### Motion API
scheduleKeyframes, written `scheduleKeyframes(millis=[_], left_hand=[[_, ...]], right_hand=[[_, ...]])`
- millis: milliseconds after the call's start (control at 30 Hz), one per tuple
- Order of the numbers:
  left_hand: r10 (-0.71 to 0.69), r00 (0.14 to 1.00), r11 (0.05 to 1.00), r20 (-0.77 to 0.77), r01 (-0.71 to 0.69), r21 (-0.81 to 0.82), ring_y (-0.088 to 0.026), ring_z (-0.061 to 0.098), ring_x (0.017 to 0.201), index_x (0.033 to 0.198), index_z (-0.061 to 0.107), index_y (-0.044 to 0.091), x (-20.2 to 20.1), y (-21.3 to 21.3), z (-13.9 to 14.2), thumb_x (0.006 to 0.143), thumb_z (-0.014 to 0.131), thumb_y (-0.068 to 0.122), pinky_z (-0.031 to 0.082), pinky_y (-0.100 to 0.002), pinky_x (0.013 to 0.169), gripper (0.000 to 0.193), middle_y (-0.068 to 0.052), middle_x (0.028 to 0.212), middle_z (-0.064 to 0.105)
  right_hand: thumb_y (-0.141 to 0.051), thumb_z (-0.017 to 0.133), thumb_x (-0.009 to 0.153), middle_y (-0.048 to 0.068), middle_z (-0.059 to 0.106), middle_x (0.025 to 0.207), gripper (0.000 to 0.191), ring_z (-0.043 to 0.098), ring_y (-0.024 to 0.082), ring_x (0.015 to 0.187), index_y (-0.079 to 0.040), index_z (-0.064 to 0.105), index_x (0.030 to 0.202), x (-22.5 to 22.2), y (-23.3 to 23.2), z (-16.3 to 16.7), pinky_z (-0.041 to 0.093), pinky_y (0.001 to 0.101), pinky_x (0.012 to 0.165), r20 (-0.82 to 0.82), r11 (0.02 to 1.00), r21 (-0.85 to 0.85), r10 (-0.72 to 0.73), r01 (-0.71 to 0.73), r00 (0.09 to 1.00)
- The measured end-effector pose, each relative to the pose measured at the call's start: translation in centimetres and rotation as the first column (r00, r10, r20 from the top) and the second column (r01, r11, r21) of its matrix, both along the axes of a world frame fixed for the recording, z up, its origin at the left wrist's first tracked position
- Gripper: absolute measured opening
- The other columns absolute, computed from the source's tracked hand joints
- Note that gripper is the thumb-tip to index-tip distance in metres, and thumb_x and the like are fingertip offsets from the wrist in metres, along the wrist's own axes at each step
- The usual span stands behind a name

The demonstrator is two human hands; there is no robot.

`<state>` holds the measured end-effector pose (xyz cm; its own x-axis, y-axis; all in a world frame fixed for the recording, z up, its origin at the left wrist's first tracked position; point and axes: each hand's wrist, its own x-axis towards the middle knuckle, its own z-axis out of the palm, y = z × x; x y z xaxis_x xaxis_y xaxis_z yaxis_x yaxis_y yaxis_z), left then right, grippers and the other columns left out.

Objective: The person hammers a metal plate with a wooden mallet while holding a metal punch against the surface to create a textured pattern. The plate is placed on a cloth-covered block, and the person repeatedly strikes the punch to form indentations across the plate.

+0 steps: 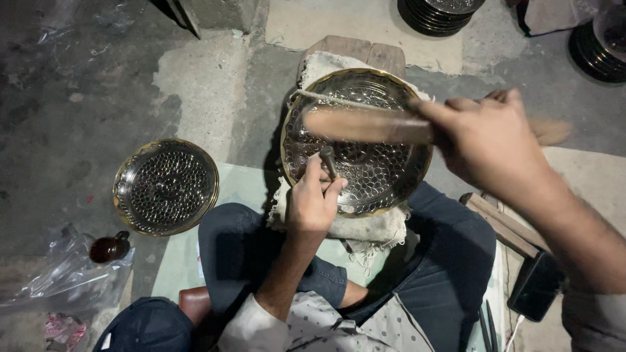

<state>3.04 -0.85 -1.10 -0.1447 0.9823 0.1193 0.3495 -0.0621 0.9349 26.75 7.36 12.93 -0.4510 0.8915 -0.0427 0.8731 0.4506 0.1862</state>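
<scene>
Head view looked straight down, and the left hand (313,202) was pinched tight around a short metal punch (328,160), its tip set on the patterned brass plate (365,169). That plate sat tilted on a pale cloth pad (365,228) over a wooden block (355,49), right between the person's knees. The right hand (489,140) was closed in a fist round a wooden mallet (365,125), held level across the plate just above the punch, blurred in the shot. Off to the left, a second patterned plate (165,187) lay flat on the concrete floor (78,117), well apart from the work. A small brown bottle (107,248) rested near it on clear plastic wrap (59,280). Dark stacked plates (437,14) sat at the top edge.
</scene>
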Motion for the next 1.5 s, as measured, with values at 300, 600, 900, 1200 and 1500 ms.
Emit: scheduleKeyframes(millis=[300, 600, 900, 1200, 1500], left_hand=[[-0.004, 1.0, 1.0, 0.0, 0.004, 0.019, -0.025, 0.077, 0.079, 0.142, 0.048, 0.005, 0.1, 0.0, -0.3, 0.09, 0.075, 0.011, 0.057, -0.037, 0.066, 0.059, -0.012, 0.087, 0.072], [-0.006, 1.0, 0.999, 0.004, 0.006, 0.05, -0.026, 0.077, 0.079, 0.141, 0.051, 0.005, 0.0, -0.1, -0.2, 0.09, 0.074, 0.009, 0.058, -0.037, 0.067, 0.057, -0.013, 0.089, 0.071], [-0.014, 1.0, 0.994, 0.006, 0.013, 0.107, -0.028, 0.077, 0.085, 0.138, 0.05, 0.003, 0.1, 0.0, -0.2, 0.093, 0.073, 0.009, 0.059, -0.037, 0.071, 0.051, -0.015, 0.095, 0.073], [0.032, 0.998, 0.997, -0.049, -0.028, 0.067, -0.029, 0.076, 0.081, 0.138, 0.052, 0.005, 0.2, -0.2, -0.3, 0.091, 0.074, 0.013, 0.057, -0.04, 0.068, 0.053, -0.015, 0.09, 0.072], [0.1, 0.995, 0.991, 0.013, -0.098, -0.089, -0.023, 0.077, 0.085, 0.135, 0.051, 0.006, 0.2, 0.3, 0.0, 0.091, 0.073, 0.018, 0.061, -0.038, 0.068, 0.051, -0.012, 0.096, 0.073]], right_hand=[[-0.023, 0.06, 0.097, 0.007, 0.076, 0.107, 0.054, 0.074, 0.024, 0.086, -0.028, 0.051, 0.15, 0.0, -0.3, -0.1, 0.04, 0.0652, 0.104, -0.114, 0.999, 0.002, 0.045, -0.045, 0.993], [-0.03, 0.067, 0.091, 0.012, 0.074, 0.109, 0.057, 0.072, 0.029, 0.091, -0.025, 0.052, 0.147, 0.3, -0.1, -0.3, 0.046, 0.0584, 0.097, -0.204, 0.999, -0.006, 0.046, -0.049, 0.978], [-0.018, 0.064, 0.102, 0.005, 0.075, 0.104, 0.052, 0.074, 0.023, 0.081, -0.039, 0.055, 0.148, 0.8, -0.3, -0.5, 0.046, 0.0554, 0.099, 0.167, 0.996, 0.076, 0.028, -0.041, 0.986], [-0.018, 0.063, 0.096, 0.011, 0.074, 0.104, 0.049, 0.072, 0.031, 0.083, -0.029, 0.059, 0.144, 0.2, -1.3, 1.9, 0.046, 0.0579, 0.092, 0.002, 0.967, 0.241, 0.082, -0.08, 0.997], [-0.014, 0.064, 0.096, 0.002, 0.071, 0.098, 0.056, 0.071, 0.021, 0.087, -0.037, 0.058, 0.146, 0.9, -3.7, 0.8, 0.049, 0.0493, 0.097, 0.227, 0.967, 0.247, -0.004, -0.054, 0.974]])
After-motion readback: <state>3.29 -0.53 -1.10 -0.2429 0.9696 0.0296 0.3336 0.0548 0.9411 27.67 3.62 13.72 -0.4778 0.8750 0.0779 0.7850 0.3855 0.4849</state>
